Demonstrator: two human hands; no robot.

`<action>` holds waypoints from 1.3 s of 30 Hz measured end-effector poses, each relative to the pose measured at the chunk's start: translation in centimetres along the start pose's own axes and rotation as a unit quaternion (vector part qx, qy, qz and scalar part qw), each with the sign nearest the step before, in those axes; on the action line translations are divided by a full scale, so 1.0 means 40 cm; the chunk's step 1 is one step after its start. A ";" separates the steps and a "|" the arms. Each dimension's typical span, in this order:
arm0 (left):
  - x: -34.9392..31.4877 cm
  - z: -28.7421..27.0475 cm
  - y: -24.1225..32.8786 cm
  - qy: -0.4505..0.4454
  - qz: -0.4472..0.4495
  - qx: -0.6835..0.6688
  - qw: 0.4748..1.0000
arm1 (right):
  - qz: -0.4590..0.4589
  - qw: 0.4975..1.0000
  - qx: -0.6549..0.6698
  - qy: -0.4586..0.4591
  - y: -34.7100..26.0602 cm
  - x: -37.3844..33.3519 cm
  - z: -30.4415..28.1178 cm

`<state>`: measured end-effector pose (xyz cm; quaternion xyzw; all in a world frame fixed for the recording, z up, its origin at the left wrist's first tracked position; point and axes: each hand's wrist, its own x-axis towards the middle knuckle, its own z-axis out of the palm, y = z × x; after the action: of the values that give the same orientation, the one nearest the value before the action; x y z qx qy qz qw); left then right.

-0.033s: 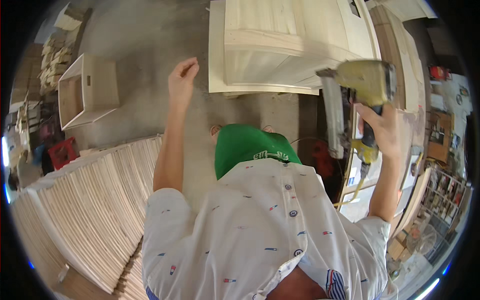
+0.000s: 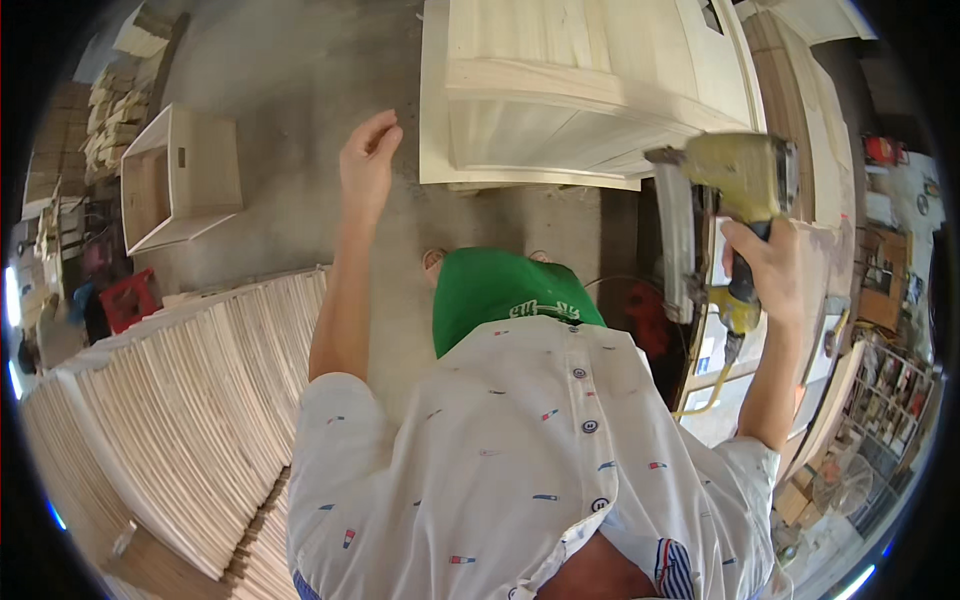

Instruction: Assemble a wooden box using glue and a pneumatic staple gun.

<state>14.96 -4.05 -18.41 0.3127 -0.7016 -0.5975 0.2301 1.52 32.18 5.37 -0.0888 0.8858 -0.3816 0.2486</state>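
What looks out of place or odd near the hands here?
Nothing stands out. The right hand holds a yellow nail gun beside the pale wooden cabinet; the left hand is raised, empty.

A wooden cabinet (image 2: 580, 90) lay on the concrete floor (image 2: 290, 80) ahead. An open wooden box (image 2: 180, 175) sat well to its left, and stacked wooden slats (image 2: 170, 400) lay nearer on the left. The nail gun (image 2: 735, 190) was at the cabinet's right.

Nail gun (image 2: 735, 185) handle hidden inside right hand (image 2: 775, 270) grip.
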 end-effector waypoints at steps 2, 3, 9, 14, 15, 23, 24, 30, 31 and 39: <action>-0.038 0.052 0.065 0.012 0.052 0.028 0.998 | -0.001 1.000 0.007 0.007 0.081 -0.003 -0.042; -0.055 0.087 0.097 0.020 0.104 0.049 0.993 | 0.000 1.000 0.006 0.020 0.121 0.000 -0.058; -0.085 0.224 0.129 0.037 0.113 -0.027 0.993 | 0.008 0.998 0.058 0.018 0.295 0.017 -0.117; -0.103 0.251 0.165 0.065 0.141 -0.026 0.988 | 0.051 0.996 0.074 0.024 0.373 0.024 -0.142; -0.106 0.244 0.176 0.068 0.136 -0.010 0.988 | 0.055 0.995 0.078 0.026 0.390 0.028 -0.142; -0.113 0.221 0.160 0.073 0.100 0.009 0.992 | 0.044 0.997 0.064 0.012 0.456 0.042 -0.135; -0.114 0.222 0.145 0.064 0.083 0.047 0.993 | 0.052 0.997 0.054 0.023 0.467 0.044 -0.130; -0.163 0.213 0.023 0.003 -0.076 0.163 0.984 | 0.063 0.993 0.088 0.041 0.493 0.024 -0.085; -0.172 0.215 0.000 -0.033 -0.086 0.189 0.978 | 0.078 0.990 0.095 0.064 0.498 0.011 -0.074; -0.205 0.400 0.183 -0.264 0.087 0.161 0.947 | 0.165 0.984 0.010 0.070 0.576 0.047 -0.043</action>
<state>8.34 13.60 -13.68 0.1139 -0.8485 -0.5157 0.0341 -0.24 48.59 -10.92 0.0884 0.8995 -0.3496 0.2469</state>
